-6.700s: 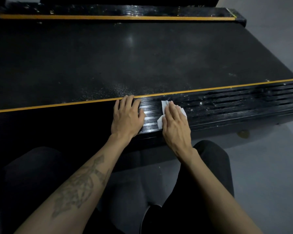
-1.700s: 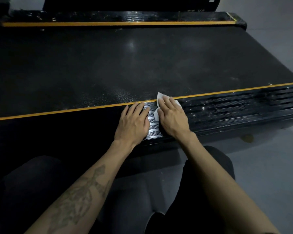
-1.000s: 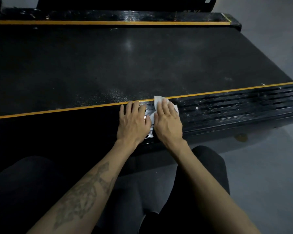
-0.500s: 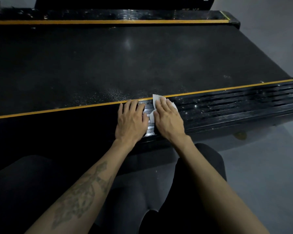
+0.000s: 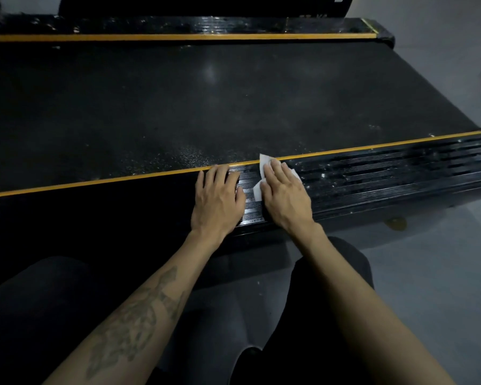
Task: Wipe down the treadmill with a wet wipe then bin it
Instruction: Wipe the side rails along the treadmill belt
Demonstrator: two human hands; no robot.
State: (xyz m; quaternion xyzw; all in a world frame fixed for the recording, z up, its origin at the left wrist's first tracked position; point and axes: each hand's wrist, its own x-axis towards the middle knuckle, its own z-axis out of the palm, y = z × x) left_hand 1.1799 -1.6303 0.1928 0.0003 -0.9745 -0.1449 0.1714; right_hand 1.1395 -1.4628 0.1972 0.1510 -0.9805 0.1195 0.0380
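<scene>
The treadmill lies across the view, its black belt point(image 5: 206, 107) bordered by a near ribbed side rail point(image 5: 386, 176) with a yellow stripe. My right hand point(image 5: 285, 195) presses flat on a white wet wipe point(image 5: 257, 191) on that rail; most of the wipe is hidden under the palm, with corners showing at the fingertips and the thumb side. My left hand point(image 5: 218, 197) rests flat on the rail just left of it, fingers straight, holding nothing.
A far side rail point(image 5: 178, 27) with its own yellow stripe runs along the top. Grey floor point(image 5: 428, 259) lies to the right and below the rail, with a small yellowish spot point(image 5: 397, 223) near the treadmill's edge. My dark-clothed knees fill the bottom.
Over the last seconds my right hand has slid the wipe left along the rail until it sits close beside my left hand. The left hand has stayed in place.
</scene>
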